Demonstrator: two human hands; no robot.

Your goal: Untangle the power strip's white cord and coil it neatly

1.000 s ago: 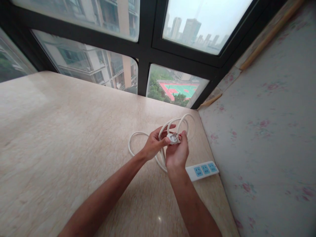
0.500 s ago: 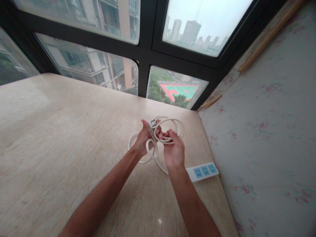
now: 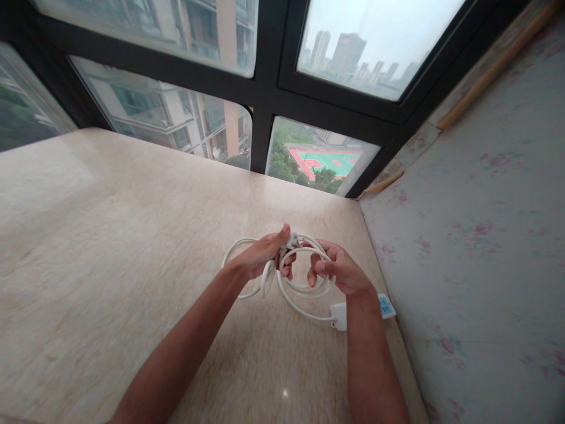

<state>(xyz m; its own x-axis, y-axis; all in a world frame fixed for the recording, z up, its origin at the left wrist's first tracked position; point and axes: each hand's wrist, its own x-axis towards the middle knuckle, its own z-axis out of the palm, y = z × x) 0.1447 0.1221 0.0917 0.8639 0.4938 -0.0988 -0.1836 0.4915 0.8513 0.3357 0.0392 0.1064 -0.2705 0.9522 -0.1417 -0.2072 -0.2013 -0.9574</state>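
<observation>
A white power cord [image 3: 304, 290] hangs in loose coils between my two hands. My left hand [image 3: 267, 253] is closed round the bundled coils, close to the plug [image 3: 292, 240], whose metal prongs show. On the other side of the loop, my right hand [image 3: 338, 268] has its fingers curled round the coiled cord. A further loop of cord lies on the stone surface, partly behind my left hand. The cord runs down to a white power strip [image 3: 339, 317] with blue sockets, whose middle is hidden behind my right forearm.
The beige marble sill [image 3: 132, 235] spreads widely to the left. A dark window frame [image 3: 260, 129] bounds the back, with buildings and a sports court outside. Flowered wallpaper [image 3: 477, 265] covers the wall at the right, close to the power strip.
My right hand has moved right and turned round the loop's side. The coils and plug sit lower and nearer me. My right forearm now covers the strip's middle.
</observation>
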